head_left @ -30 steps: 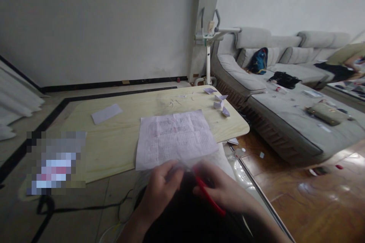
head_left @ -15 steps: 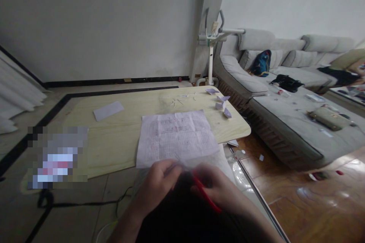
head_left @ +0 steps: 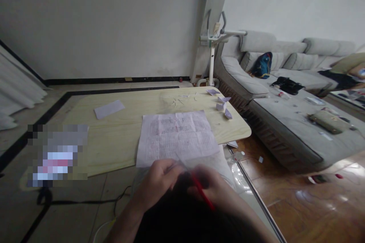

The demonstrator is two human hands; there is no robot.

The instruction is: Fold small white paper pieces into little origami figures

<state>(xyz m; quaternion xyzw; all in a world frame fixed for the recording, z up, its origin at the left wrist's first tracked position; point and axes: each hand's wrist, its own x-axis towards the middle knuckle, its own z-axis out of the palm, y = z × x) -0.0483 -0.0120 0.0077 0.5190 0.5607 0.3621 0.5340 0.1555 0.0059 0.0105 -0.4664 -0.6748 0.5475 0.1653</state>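
My right hand (head_left: 209, 182) is closed around the red handles of a pair of scissors (head_left: 203, 191). Its thin blades point up and left, toward my left hand (head_left: 161, 176). The left fingers are pinched together beside the blades; what lies between them is too blurred to make out. Just beyond both hands a creased printed sheet of paper (head_left: 176, 134) lies on the pale wooden table (head_left: 119, 148), its near edge close to my fingers. Thin paper strips (head_left: 178, 101) are scattered further back. Several small folded paper pieces (head_left: 221, 106) stand at the table's right end.
A blank paper slip (head_left: 109, 109) lies on the table's left part, near a pixelated patch. A cable (head_left: 85, 202) runs across the floor at lower left. On the right stands a grey sofa (head_left: 288, 129) with bags on it; a person (head_left: 346, 70) is at its far end.
The red scissor handles have swung slightly left and look more upright, and the blades show more clearly near the left fingers. The view has shifted a little; the papers lie as before.
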